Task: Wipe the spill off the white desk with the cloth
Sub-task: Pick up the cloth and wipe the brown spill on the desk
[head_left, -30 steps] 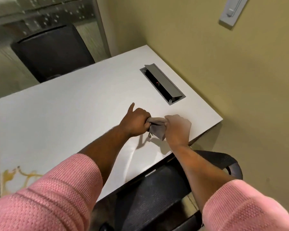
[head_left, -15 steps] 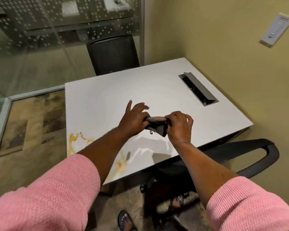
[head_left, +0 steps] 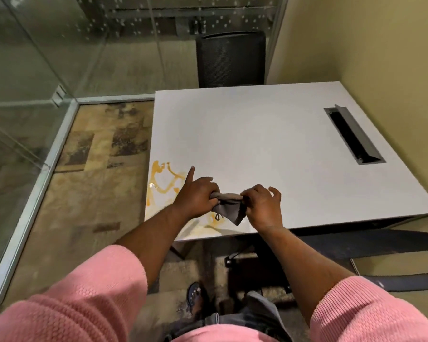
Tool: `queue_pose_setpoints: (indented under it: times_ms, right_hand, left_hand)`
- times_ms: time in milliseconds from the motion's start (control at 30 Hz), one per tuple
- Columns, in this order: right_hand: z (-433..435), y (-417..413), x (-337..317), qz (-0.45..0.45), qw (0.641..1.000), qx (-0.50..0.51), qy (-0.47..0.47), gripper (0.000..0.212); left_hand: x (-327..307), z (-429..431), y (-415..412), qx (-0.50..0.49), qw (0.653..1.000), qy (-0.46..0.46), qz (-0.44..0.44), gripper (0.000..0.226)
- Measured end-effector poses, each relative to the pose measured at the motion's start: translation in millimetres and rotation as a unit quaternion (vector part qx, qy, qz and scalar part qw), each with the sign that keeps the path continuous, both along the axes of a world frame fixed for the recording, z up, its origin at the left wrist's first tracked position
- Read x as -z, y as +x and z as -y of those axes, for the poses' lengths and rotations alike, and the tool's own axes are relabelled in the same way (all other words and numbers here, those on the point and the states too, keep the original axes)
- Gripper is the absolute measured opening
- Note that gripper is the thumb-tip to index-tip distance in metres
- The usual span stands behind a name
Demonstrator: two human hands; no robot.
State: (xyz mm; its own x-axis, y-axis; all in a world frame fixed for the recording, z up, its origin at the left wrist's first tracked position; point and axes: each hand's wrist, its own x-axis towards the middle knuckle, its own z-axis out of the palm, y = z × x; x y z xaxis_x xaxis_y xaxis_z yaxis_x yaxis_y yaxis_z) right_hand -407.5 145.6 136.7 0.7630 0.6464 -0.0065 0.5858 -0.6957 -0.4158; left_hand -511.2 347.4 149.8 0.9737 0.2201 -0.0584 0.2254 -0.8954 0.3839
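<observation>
A small grey cloth (head_left: 229, 209) hangs between both hands above the near edge of the white desk (head_left: 269, 144). My left hand (head_left: 195, 196) grips its left end, index finger sticking out. My right hand (head_left: 263, 206) pinches the right end with thumb and forefinger, the other fingers spread. An orange-yellow spill (head_left: 162, 183) streaks the desk's near left corner, just left of and partly beneath my left hand; more of it shows under the cloth near the front edge.
A grey cable hatch (head_left: 353, 137) stands open at the desk's right side by the wall. One black chair (head_left: 231, 58) stands behind the desk, another chair's armrest (head_left: 381, 243) lies at my right. Glass partitions stand to the left.
The view has swung left, so the spill and the floor now show fully. Both hands kept hold of the cloth and now hang close to the spill at the desk's near left corner.
</observation>
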Motion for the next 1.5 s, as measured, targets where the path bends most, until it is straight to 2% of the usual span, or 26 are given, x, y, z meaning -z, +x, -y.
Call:
queue_pose_setpoints:
  times_ms: [200,333,433,533,667,833,900,1100,1333,1500]
  right_hand:
    - [2.1,1.8,40.3,-0.062,0.996,-0.048,-0.039,0.030]
    - [5.2,18.7,63.7,-0.098,0.987,-0.069,-0.109,0.032]
    - [6.9,36.0,84.4,-0.123,0.982,-0.070,-0.122,0.034]
    - [0.5,53.8,106.7,-0.143,0.982,-0.057,-0.113,0.037]
    - [-16.1,75.4,126.7,-0.149,0.978,-0.091,-0.114,0.039]
    - [-14.8,107.4,142.3,-0.103,0.980,-0.136,-0.103,0.030]
    - [-6.3,119.3,150.8,-0.078,0.979,-0.160,-0.100,0.036]
    - [12.7,140.7,186.1,-0.030,0.959,-0.232,-0.161,0.066]
    - [26.7,152.1,220.7,0.013,0.955,-0.262,-0.141,0.064]
    - [26.3,151.7,227.7,0.018,0.960,-0.248,-0.125,0.062]
  left_hand:
    - [36.5,15.7,-20.9,-0.041,0.997,0.000,-0.069,0.017]
    - [62.9,29.3,-10.1,-0.060,0.991,-0.008,-0.121,0.021]
    - [85.8,37.9,1.2,-0.078,0.985,-0.025,-0.151,0.025]
    - [113.1,45.0,16.5,-0.112,0.981,-0.025,-0.154,0.031]
    - [140.4,49.5,34.1,-0.172,0.975,-0.006,-0.140,0.039]
    - [162.4,69.0,40.1,-0.215,0.974,0.051,-0.058,0.051]
    - [175.3,84.9,40.9,-0.197,0.978,0.060,-0.024,0.055]
    - [217.8,114.2,54.1,-0.250,0.965,0.035,-0.074,0.083]
    - [242.2,110.5,64.4,-0.263,0.960,0.040,-0.085,0.092]
    - [238.7,89.9,83.8,-0.255,0.963,0.054,-0.075,0.086]
